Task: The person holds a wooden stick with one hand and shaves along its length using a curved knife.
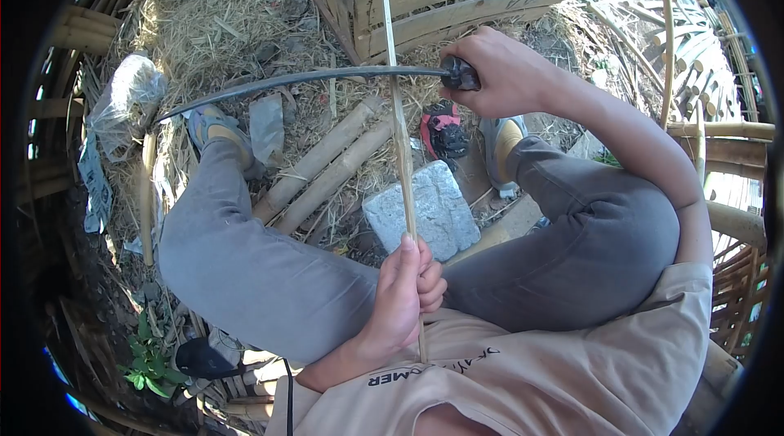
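My left hand (408, 285) is wrapped round the lower part of a thin bamboo strip (402, 142), thumb along it. The strip runs up and away from my shirt, its far end in front of the wooden crate. In my right hand (506, 73) is the dark handle of a long curved machete (302, 77). Its blade reaches left across the strip and appears to meet it above the middle; whether it cuts in, I cannot tell. Below the strip lies a pale stone block (429, 207).
A slatted wooden crate (465, 15) stands ahead. Bamboo poles (335, 154) and a red and black object (443, 132) lie on straw-covered ground between my feet. Clear plastic (131, 93) hangs at left, above a small green plant (149, 362). Cut bamboo (702, 68) is stacked at right.
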`<state>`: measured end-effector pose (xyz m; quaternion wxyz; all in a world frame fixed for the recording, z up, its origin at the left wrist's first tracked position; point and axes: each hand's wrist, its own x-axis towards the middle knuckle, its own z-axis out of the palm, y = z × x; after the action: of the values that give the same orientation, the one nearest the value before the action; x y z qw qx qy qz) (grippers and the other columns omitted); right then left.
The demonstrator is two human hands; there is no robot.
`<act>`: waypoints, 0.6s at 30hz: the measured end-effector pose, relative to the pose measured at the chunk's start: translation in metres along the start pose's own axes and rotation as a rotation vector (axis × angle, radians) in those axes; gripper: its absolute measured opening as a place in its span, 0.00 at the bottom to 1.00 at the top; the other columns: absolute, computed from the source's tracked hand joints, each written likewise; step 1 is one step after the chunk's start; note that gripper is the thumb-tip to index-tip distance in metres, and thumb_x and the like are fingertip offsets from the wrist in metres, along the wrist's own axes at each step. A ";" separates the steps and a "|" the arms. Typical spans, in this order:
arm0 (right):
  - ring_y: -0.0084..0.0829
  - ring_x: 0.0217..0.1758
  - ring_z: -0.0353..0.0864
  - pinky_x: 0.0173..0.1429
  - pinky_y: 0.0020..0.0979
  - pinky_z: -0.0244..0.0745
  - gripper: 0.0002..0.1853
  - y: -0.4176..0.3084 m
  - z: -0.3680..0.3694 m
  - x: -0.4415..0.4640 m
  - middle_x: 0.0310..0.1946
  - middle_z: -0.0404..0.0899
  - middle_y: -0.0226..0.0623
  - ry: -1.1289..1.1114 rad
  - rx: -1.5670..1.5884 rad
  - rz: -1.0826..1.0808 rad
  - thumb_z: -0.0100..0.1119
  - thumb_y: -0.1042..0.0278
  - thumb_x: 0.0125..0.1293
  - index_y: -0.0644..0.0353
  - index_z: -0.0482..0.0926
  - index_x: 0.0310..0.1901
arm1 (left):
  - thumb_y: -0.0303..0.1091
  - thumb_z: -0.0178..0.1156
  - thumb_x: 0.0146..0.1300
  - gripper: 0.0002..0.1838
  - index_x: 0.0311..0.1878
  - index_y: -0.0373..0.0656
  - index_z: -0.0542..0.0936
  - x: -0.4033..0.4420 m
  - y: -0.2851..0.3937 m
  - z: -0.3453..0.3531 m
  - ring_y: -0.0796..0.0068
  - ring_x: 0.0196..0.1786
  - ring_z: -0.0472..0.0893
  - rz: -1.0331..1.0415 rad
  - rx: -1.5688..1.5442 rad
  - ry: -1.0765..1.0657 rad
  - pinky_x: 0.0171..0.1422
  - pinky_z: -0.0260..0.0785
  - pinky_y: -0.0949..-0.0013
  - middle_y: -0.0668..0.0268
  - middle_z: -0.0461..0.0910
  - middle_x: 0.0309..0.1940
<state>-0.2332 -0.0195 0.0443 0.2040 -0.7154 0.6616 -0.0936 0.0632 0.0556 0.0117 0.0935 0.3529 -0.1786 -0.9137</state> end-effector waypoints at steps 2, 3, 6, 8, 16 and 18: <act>0.52 0.37 0.85 0.45 0.47 0.79 0.14 -0.007 0.000 -0.001 0.27 0.82 0.52 -0.028 -0.045 -0.018 0.69 0.62 0.59 0.66 0.84 0.36 | 0.59 0.37 0.82 0.25 0.32 0.53 0.61 0.000 0.000 0.000 0.89 0.19 0.47 0.005 0.002 0.004 0.21 0.38 0.77 0.80 0.51 0.18; 0.53 0.37 0.86 0.45 0.47 0.81 0.12 -0.017 -0.004 0.000 0.27 0.83 0.52 -0.067 -0.083 0.017 0.68 0.64 0.57 0.66 0.84 0.34 | 0.59 0.37 0.82 0.25 0.32 0.53 0.61 0.000 -0.001 0.000 0.89 0.19 0.47 0.007 0.002 0.007 0.21 0.38 0.77 0.80 0.51 0.18; 0.54 0.33 0.85 0.41 0.48 0.81 0.10 -0.020 -0.003 0.002 0.23 0.81 0.51 -0.053 -0.150 0.028 0.68 0.67 0.51 0.66 0.84 0.29 | 0.59 0.37 0.83 0.25 0.32 0.53 0.61 0.001 -0.005 0.001 0.89 0.19 0.47 0.042 0.035 0.050 0.20 0.38 0.77 0.80 0.51 0.18; 0.54 0.32 0.84 0.41 0.48 0.80 0.09 -0.014 0.004 0.004 0.22 0.81 0.51 -0.025 -0.169 0.049 0.68 0.68 0.47 0.66 0.83 0.27 | 0.59 0.37 0.82 0.25 0.32 0.53 0.61 0.001 -0.007 0.002 0.89 0.18 0.47 0.048 0.041 0.064 0.20 0.38 0.77 0.80 0.51 0.18; 0.53 0.32 0.84 0.41 0.49 0.81 0.09 -0.007 0.010 0.015 0.23 0.81 0.50 -0.025 -0.214 0.095 0.67 0.70 0.40 0.63 0.83 0.26 | 0.61 0.37 0.82 0.25 0.32 0.54 0.61 0.001 -0.006 0.005 0.90 0.18 0.46 0.034 0.033 0.085 0.20 0.37 0.77 0.81 0.50 0.18; 0.53 0.32 0.84 0.42 0.49 0.81 0.09 -0.006 0.010 0.016 0.23 0.81 0.50 -0.024 -0.224 0.089 0.67 0.70 0.40 0.63 0.84 0.27 | 0.61 0.37 0.82 0.25 0.32 0.54 0.61 0.001 -0.006 0.004 0.89 0.18 0.46 0.029 0.032 0.084 0.20 0.37 0.77 0.81 0.50 0.18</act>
<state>-0.2217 -0.0334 0.0361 0.1347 -0.7047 0.6966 -0.0011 0.0594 0.0622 0.0118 0.1086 0.3898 -0.1940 -0.8937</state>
